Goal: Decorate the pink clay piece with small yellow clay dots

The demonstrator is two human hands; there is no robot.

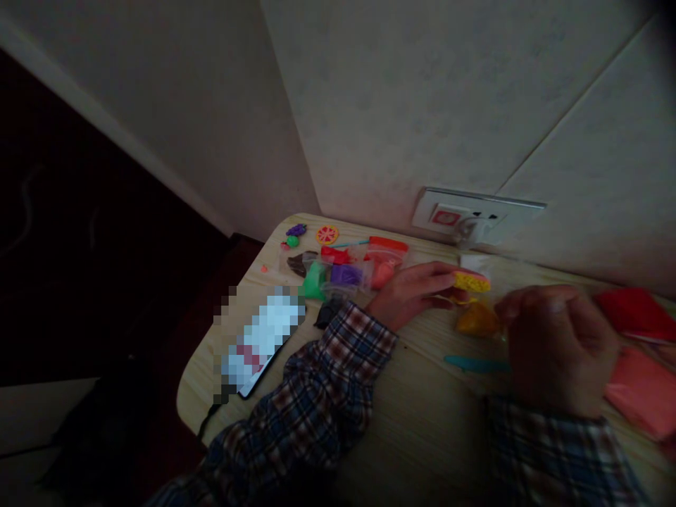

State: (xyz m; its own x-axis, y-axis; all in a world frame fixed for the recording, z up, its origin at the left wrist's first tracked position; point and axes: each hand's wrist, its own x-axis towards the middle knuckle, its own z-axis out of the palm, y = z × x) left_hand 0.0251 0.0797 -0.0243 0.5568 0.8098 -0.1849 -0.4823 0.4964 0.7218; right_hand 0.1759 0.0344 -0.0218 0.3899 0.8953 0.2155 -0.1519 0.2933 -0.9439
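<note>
My left hand [412,292] reaches over the table from the left, its fingers pinching a small yellow clay piece with a pink edge [472,282]. The yellow face of this piece looks bumpy. Just below it lies a clear bag of orange-yellow clay [478,320]. My right hand [560,348] is closed beside that bag, with thumb and fingers drawn together; whatever it may hold is hidden. A teal clay tool [475,363] lies on the table left of my right hand.
Small bags of green clay [315,280], purple clay [346,273] and other colours cluster at the back left. Near them sit a clay citrus slice [327,234] and clay grapes [296,229]. A phone [264,338] lies left. Red packs [636,313] lie right. A wall socket [475,218] holds a plug.
</note>
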